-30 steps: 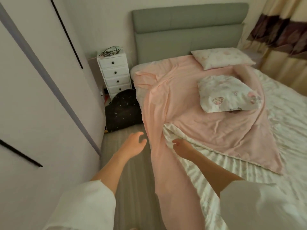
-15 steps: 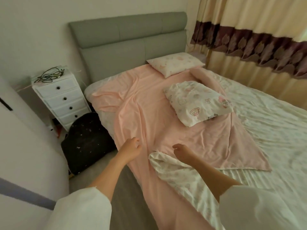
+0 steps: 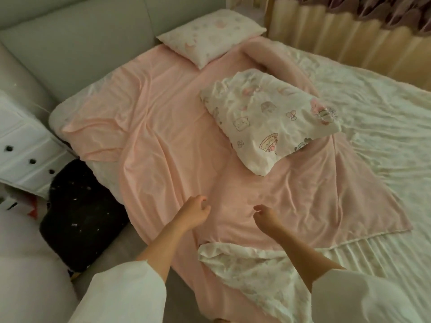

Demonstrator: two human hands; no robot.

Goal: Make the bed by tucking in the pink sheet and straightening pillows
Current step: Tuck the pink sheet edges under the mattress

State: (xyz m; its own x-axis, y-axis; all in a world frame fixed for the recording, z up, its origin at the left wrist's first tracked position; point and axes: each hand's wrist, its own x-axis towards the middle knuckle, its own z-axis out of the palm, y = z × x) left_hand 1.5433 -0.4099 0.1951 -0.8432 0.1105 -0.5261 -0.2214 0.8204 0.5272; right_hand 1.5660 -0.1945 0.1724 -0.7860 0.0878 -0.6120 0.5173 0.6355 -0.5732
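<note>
Left hand [image 3: 194, 212] and right hand [image 3: 265, 216] are hovering loosely curled, holding nothing, over the wrinkled pink sheet [image 3: 163, 141], near the printed pillow [image 3: 268, 120].

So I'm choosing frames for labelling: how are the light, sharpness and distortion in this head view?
Head view: dim, warm light with no glare or hard shadows; the pink sheet and cartoon-print pillow are fairly sharp, while the left hand and right hand are softly blurred; wide-angle bending curves the grey headboard and curtain near the edges.
</note>
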